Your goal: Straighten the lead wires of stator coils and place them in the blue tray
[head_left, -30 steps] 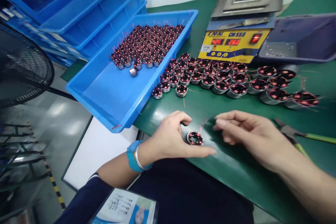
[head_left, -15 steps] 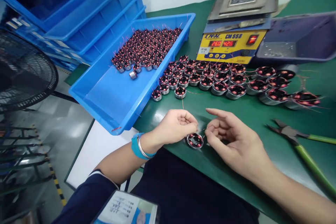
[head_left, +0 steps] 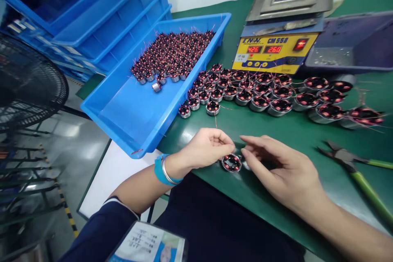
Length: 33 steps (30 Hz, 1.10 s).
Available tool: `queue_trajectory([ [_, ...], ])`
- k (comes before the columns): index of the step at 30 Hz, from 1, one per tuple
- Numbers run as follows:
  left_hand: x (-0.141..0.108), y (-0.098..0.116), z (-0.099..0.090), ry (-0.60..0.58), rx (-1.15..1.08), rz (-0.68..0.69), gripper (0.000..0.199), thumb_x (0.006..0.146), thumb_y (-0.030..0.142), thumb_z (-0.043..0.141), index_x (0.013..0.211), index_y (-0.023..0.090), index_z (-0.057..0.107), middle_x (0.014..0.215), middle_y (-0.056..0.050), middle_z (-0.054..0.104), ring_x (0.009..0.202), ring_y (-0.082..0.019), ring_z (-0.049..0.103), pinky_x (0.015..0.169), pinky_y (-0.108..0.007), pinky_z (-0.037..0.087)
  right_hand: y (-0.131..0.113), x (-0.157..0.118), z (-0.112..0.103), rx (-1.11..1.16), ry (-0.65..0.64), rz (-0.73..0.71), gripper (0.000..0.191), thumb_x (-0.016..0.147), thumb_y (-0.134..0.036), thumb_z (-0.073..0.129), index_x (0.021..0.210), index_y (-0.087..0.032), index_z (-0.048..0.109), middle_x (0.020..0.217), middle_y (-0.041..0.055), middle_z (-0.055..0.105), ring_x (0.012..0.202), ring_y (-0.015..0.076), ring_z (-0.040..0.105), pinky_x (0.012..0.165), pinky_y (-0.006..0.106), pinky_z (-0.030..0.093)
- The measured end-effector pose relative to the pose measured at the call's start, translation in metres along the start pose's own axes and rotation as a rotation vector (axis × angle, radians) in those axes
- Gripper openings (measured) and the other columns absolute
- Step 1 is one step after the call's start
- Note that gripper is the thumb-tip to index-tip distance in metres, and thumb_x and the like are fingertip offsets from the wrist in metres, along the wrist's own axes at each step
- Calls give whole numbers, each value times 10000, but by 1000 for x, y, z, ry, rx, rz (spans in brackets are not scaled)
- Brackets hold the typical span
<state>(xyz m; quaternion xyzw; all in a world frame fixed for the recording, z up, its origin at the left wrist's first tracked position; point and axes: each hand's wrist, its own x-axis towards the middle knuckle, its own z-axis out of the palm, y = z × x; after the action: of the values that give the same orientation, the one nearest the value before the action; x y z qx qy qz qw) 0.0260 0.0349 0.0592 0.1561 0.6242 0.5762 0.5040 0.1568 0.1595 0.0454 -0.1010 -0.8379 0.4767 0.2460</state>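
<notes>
My left hand [head_left: 211,147] is closed in a pinch at the upper left edge of a small wound motor stator [head_left: 231,163]. The stator is a ring with copper coils and black inner parts, held just above the bench's front edge. To its right is my right hand [head_left: 276,163], index finger stretched out and thumb close to the curled fingers; anything as thin as a wire between them is too small to make out. Beyond my left hand stands a single stator [head_left: 213,107] with a copper wire trailing towards me.
Several rows of stators [head_left: 260,89] line the green bench [head_left: 196,129]. A blue tray [head_left: 123,106] with many more lies left. Behind are a yellow CM 558 unit [head_left: 273,53] and a purple bin [head_left: 353,41]. Green-handled cutters [head_left: 346,159] lie right, a fan [head_left: 30,82] far left.
My right thumb and index finger have come nearer each other, and the hand has turned slightly. The held stator has tilted a little. The view has shifted slightly.
</notes>
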Motion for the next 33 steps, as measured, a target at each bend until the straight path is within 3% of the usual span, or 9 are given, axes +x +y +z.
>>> queue_trajectory([
  [12, 0, -2, -1, -28, -23, 48, 159, 720, 163, 731, 711, 154, 572, 478, 103, 496, 414, -34, 430, 474, -175, 367, -1, 2, 1, -124, -37, -135, 297, 932, -232, 545, 1190, -217, 691, 698, 8, 652, 582, 127, 614, 623, 262, 563],
  [16, -1, -3, 0, -26, -25, 53, 165, 717, 188, 736, 707, 154, 574, 477, 101, 487, 419, -37, 434, 461, -172, 350, 0, 0, 1, -43, -46, -3, 280, 905, -272, 584, 1152, -209, 700, 715, 21, 671, 580, 130, 600, 637, 283, 574],
  [22, -1, 1, 1, -25, -19, 49, 109, 710, 170, 699, 701, 141, 595, 490, 86, 513, 433, -39, 442, 449, -170, 342, -2, 5, 2, 264, -127, 271, 349, 840, -355, 666, 1131, -164, 682, 685, 8, 631, 550, 99, 569, 519, 208, 518],
  [26, 0, 1, 1, -80, -1, 53, 93, 685, 101, 683, 688, 136, 597, 514, 75, 561, 451, -32, 466, 495, -169, 394, -8, 8, 0, 292, -169, 229, 246, 823, -357, 683, 989, -176, 685, 638, -6, 592, 528, 92, 551, 513, 201, 511],
  [30, 1, -1, 0, -51, -36, 47, 136, 675, 108, 730, 695, 136, 598, 508, 83, 552, 454, -30, 475, 521, -173, 433, -7, 3, -5, 144, -109, 128, 161, 825, -315, 676, 951, -216, 668, 636, -6, 611, 505, 101, 555, 550, 234, 542],
  [33, 0, -2, 1, -23, -60, 38, 121, 671, 105, 732, 688, 131, 615, 511, 75, 558, 470, -34, 497, 512, -164, 429, -4, 3, -6, 117, -103, 187, 200, 830, -349, 664, 973, -210, 654, 633, 0, 624, 495, 112, 565, 516, 243, 526],
])
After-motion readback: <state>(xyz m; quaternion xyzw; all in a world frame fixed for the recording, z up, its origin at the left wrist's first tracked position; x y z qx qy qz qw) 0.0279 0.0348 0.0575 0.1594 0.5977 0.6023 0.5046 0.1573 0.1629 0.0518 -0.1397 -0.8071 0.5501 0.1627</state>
